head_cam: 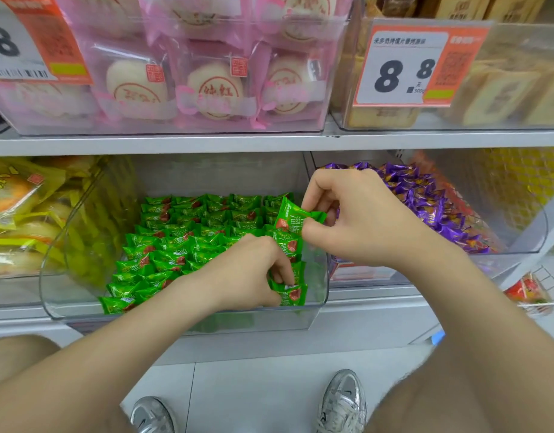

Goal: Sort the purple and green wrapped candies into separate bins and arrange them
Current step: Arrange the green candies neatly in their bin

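Note:
A clear bin point(53, 276) in the middle of the lower shelf holds rows of green wrapped candies point(181, 242). To its right, a second clear bin point(532, 232) holds a heap of purple wrapped candies point(425, 201). My right hand point(360, 220) hovers over the green bin's right side and pinches one green candy point(292, 215) by its wrapper, tilted in the air. My left hand point(247, 270) reaches into the front right corner of the green bin, its fingertips curled round a green candy point(289, 292) lying there.
A bin of yellow wrapped pastries point(22, 220) stands at the left. The upper shelf carries pink-packed cakes point(206, 85) and a bin with an 8.8 price tag point(403, 64). A wire basket point(538, 292) hangs at lower right. My shoes point(341, 401) stand on the floor below.

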Demonstrator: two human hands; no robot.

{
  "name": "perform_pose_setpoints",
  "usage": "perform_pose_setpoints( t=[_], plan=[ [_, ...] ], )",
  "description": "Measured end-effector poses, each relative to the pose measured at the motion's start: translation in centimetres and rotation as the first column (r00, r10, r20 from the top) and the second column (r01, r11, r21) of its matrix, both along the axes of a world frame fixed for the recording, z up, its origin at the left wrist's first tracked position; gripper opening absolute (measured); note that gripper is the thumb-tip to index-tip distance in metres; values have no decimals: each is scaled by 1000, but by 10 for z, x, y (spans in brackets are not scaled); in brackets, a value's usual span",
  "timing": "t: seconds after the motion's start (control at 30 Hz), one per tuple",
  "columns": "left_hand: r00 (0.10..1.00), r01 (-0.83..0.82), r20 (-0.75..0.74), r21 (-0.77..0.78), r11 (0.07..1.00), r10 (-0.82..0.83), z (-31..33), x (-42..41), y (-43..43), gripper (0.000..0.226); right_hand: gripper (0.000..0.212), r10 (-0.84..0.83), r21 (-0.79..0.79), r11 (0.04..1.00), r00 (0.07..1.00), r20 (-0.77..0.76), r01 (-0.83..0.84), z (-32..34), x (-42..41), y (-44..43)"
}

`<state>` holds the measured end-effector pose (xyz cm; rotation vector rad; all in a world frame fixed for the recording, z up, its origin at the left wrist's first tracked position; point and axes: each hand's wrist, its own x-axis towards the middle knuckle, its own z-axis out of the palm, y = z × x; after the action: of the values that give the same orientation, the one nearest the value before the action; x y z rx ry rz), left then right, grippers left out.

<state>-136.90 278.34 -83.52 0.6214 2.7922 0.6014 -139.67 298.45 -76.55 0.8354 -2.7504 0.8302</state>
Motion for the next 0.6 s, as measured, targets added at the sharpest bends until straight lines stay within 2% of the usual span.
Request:
perform_pose_setpoints(
  t=[0.2, 0.43, 0.6],
  plan=[
    [996, 63, 62, 23, 998, -64, 7, -6, -3, 30, 14, -34, -20, 999, 999, -17, 33, 0, -2, -2],
    [988, 120, 101, -66, 991, -113, 9, -6, -8, 32, 13, -20, 10, 1000, 1000, -12, 20, -1, -2, -3],
    [996, 90, 3, -172, 981, -91, 0, -8, -3, 47, 13, -15, 11, 1000, 1000, -10, 15, -3, -3, -4]
  ],
)
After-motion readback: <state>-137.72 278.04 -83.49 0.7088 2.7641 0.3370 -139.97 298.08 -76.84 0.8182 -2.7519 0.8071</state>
